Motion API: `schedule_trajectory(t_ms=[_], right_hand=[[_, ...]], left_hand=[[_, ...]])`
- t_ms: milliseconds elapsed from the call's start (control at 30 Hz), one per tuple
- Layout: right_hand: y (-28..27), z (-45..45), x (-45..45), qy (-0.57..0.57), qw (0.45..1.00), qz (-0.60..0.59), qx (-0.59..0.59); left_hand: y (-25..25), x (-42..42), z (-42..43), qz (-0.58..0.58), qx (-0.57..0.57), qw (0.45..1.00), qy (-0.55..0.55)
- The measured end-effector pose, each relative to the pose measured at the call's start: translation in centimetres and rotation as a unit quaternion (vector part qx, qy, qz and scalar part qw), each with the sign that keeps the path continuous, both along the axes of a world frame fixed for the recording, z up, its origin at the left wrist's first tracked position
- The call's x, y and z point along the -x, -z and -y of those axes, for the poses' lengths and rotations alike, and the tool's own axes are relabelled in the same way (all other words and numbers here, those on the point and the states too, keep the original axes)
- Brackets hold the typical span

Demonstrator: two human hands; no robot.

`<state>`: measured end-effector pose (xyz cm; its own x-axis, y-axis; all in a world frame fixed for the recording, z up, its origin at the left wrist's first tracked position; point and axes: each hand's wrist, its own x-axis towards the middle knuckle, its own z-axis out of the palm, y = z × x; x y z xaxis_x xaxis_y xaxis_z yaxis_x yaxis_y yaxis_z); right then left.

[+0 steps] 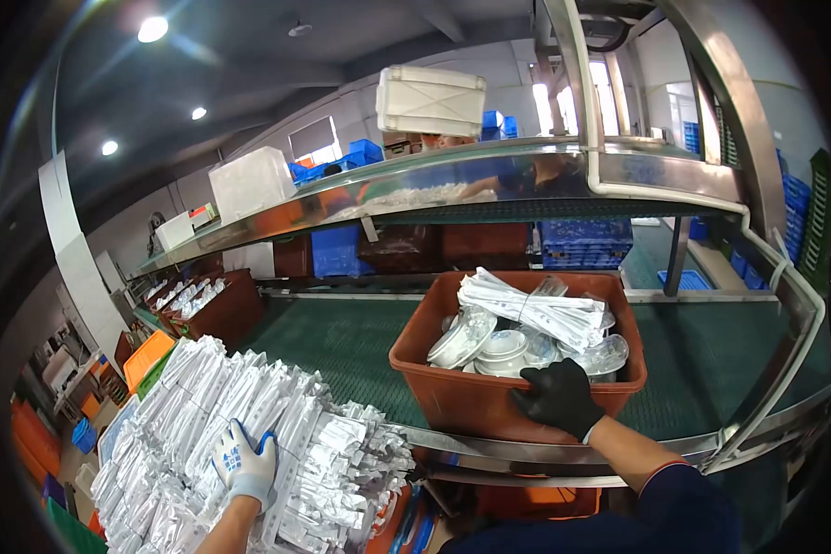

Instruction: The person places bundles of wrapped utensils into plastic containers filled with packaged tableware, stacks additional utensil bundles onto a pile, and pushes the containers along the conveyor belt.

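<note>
My left hand (pixel 246 462), in a white and blue glove, lies with fingers spread on a big heap of long white paper packets (pixel 185 406) that look like wrapped chopsticks, tied in bundles. To the right, a brown plastic bin (pixel 471 406) stands on the green conveyor belt (pixel 332 342). My right hand (pixel 560 399), in a black glove, grips the bin's near rim, its fingertips partly hidden. Inside the bin are film-wrapped bowls and dishes (pixel 503 349). Across the top of them lies a banded bundle of the white packets (pixel 535 309).
More brown bins (pixel 217 309) holding white packets stand on the belt at left. An upper conveyor with a metal edge (pixel 415 180) crosses above. Behind it, a person is partly hidden by a white crate (pixel 431 102). A bent metal frame (pixel 803 314) rises at right.
</note>
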<state>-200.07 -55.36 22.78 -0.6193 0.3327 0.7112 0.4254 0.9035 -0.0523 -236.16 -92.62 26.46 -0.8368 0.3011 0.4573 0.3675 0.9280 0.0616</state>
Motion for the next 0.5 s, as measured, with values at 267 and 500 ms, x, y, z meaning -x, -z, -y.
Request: schedule_trajectory(t_ms=[267,500], right_hand=[[0.5,0.0,-1.6,0.051,0.999,-0.002,0.001],[0.6,-0.5,-3.2,0.109,0.979,-0.161,0.052]], left_hand=[[0.6,3.9,0.8,-0.002,-0.007,1.000,0.008],[0.7,9.3,1.7,-0.009,0.008,1.000,0.013]])
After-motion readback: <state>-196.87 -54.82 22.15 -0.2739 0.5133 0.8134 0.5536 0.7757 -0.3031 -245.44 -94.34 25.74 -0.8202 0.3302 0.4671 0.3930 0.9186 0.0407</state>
